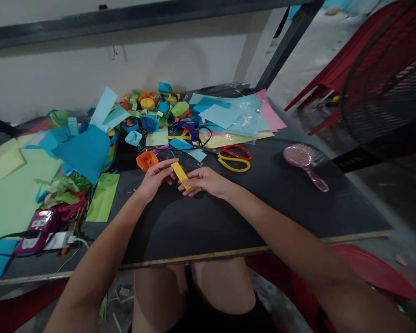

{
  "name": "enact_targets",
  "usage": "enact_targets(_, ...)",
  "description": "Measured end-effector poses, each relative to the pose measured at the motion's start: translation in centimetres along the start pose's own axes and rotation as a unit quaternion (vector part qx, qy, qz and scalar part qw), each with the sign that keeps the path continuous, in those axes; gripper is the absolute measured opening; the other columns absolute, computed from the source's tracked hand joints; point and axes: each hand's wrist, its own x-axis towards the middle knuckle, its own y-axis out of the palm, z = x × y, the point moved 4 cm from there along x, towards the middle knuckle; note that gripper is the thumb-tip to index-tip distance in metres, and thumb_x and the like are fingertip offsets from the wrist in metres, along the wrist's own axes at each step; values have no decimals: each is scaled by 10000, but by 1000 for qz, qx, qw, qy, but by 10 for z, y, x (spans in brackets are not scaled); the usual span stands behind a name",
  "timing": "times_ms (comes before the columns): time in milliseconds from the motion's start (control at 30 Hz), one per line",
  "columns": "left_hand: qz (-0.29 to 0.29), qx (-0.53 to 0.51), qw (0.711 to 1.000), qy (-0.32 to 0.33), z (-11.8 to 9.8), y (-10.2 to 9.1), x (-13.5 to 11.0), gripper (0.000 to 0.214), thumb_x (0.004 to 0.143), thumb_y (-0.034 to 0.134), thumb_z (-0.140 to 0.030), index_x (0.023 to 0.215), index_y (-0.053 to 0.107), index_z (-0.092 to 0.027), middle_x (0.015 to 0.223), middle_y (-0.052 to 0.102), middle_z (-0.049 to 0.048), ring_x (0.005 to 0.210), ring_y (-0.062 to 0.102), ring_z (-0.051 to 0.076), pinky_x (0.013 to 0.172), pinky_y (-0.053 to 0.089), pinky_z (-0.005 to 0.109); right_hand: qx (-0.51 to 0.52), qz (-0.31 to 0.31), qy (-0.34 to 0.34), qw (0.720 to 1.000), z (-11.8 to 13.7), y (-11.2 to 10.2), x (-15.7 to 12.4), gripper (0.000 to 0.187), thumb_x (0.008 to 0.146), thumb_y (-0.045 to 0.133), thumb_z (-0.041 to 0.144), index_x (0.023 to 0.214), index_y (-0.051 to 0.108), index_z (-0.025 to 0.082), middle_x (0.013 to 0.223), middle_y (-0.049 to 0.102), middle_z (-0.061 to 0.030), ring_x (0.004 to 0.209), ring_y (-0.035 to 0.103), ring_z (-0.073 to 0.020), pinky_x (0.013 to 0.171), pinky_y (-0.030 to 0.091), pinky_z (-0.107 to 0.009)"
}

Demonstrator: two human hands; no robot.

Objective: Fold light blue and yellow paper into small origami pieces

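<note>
Between my two hands, over the dark tabletop, is a narrow folded strip of yellow paper. My right hand pinches its lower end between thumb and fingers. At the upper end, my left hand has its fingers closed round the strip's edge, the fingertips partly hidden behind it. An orange folded paper piece sits just beyond my left hand. To the right of it, past my hands, lie scissors with red and yellow handles. A blue glue gun rests farther back.
A heap of folded paper pieces stands against the wall. Coloured sheets lie at the back right. Crumpled blue paper and a purple device with a cable are on the left. A pink hairbrush and a fan are right.
</note>
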Motion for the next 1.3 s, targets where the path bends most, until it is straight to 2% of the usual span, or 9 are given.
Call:
enact_targets(133,6,18,1000,17,3,0,0,368,751,752,-355,1089,746,-211,1033,746,66,682,585,93,573,469,200,-2,7,1,1000,0,2,0,330,622,903,326,863,768,146,825,791,-81,657,748,-150,577,588,-190)
enact_targets(300,2,45,997,54,4,0,1,338,713,792,-397,966,734,-180,920,737,49,636,582,82,542,464,189,-22,30,5,999,0,3,-1,366,602,908,359,862,770,141,818,791,-69,656,749,-147,587,587,-188)
enact_targets(467,-52,52,995,65,7,0,2,372,718,776,-443,971,745,-171,894,755,60,572,565,77,499,450,199,-25,12,-6,1000,1,2,-1,332,620,898,352,844,765,146,807,790,-61,624,737,-133,553,566,-175)
enact_targets(733,-103,-11,994,18,9,5,1,349,684,763,-344,969,773,-143,910,772,88,548,561,70,522,453,208,-35,-2,-13,999,1,0,4,283,676,860,325,867,755,145,833,792,-66,590,719,-116,522,543,-169)
enact_targets(800,-88,-22,996,-6,6,3,1,338,658,741,-279,956,777,-122,883,773,95,569,590,88,554,474,218,-44,-3,-9,999,0,-1,3,293,678,859,338,864,753,137,845,791,-80,588,715,-116,524,540,-173)
enact_targets(900,-34,-53,996,-55,1,-1,1,331,635,688,-242,911,780,-85,773,760,103,654,665,146,640,524,248,-54,1,-3,999,-1,-1,0,314,664,868,358,849,750,133,840,790,-86,596,716,-120,535,543,-180)
enact_targets(1033,-24,-16,996,-89,2,-3,0,395,735,692,-440,879,777,-82,703,740,98,629,672,145,585,514,222,-64,4,2,998,-1,-2,-3,321,648,882,362,829,750,132,846,790,-91,602,718,-123,536,549,-182)
enact_targets(1167,-51,75,995,-51,6,3,0,540,687,742,-629,781,767,-98,630,714,75,524,609,102,491,461,185,-70,17,3,997,-1,0,-1,329,650,882,371,839,757,133,836,790,-87,597,720,-123,539,563,-184)
enact_targets(1300,-73,95,992,-30,9,3,1,594,668,726,-694,750,753,-106,610,706,68,497,593,97,471,459,189,-63,10,-11,998,-1,0,0,324,660,878,359,864,760,136,825,791,-76,588,720,-115,527,563,-170)
